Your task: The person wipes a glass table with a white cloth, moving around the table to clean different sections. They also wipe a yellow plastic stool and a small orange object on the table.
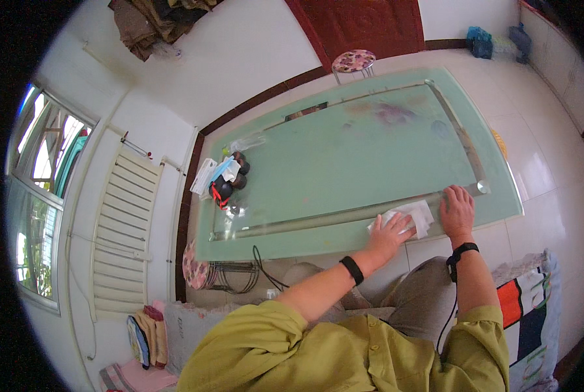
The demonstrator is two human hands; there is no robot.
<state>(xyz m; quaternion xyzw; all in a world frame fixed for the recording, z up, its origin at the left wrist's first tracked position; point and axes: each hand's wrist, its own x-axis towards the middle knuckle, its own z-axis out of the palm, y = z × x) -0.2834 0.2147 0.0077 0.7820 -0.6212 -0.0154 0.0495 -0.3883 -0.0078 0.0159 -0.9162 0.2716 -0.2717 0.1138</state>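
Note:
A frosted glass table (311,161) stretches before me. Near its close edge my left hand (389,234) lies with fingers spread on a white folded cloth or tissue (421,218), touching the glass. My right hand (457,210) rests palm down just to the right of the white piece, its fingertips on the tabletop; nothing shows in it, though its underside is hidden. Both wrists wear black bands.
Dark round objects (240,169), a blue item and white papers (204,174) sit at the table's left end. One floral stool (354,61) stands beyond the table, another (196,267) at the near left. A black cable (267,274) hangs by the near edge.

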